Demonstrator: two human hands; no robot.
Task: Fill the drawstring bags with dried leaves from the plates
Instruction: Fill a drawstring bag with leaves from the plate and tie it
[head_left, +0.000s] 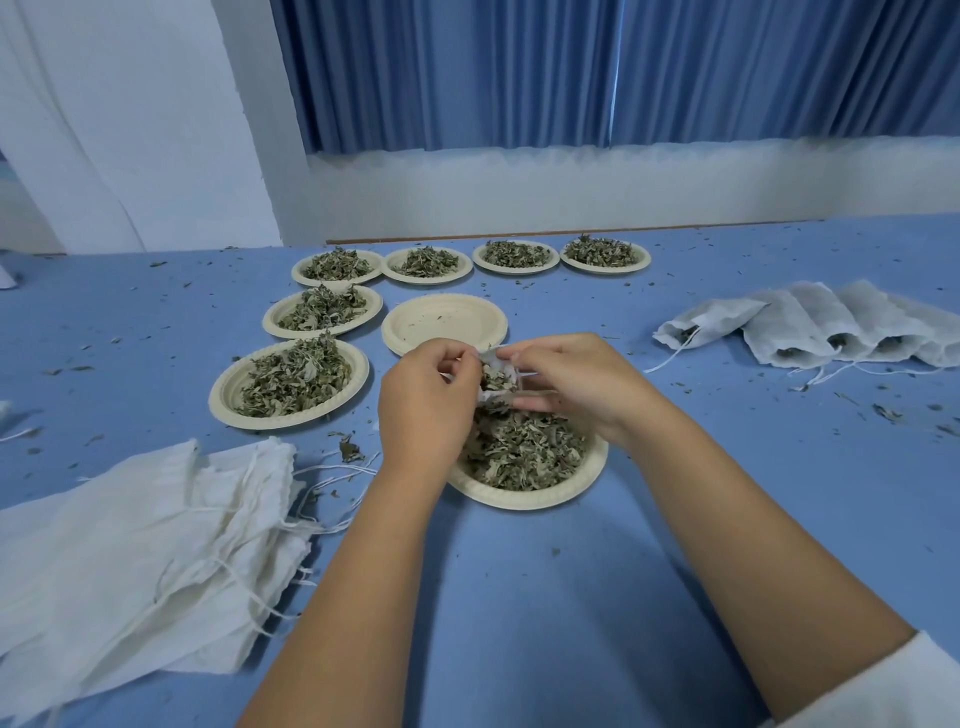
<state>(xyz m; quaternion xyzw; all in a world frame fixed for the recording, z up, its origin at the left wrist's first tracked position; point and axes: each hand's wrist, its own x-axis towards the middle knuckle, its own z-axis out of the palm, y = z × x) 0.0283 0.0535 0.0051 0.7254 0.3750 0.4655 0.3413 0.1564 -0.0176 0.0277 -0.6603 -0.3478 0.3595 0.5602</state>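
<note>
A small white drawstring bag (497, 375) hangs between my two hands above a cream paper plate (587, 480) heaped with dried leaves (524, 449). My left hand (428, 397) pinches the bag's left rim, fingers curled. The right rim is gripped by my right hand (566, 382). The bag's mouth is spread and green leaves show inside it. Most of the bag's body is hidden behind my fingers.
An empty plate (444, 319) lies just beyond my hands. Several leaf-filled plates (291, 384) stand to the left and along the back. Empty bags (140, 551) are piled at the near left, filled bags (810, 325) at the right. Leaf crumbs dot the blue table (519, 597).
</note>
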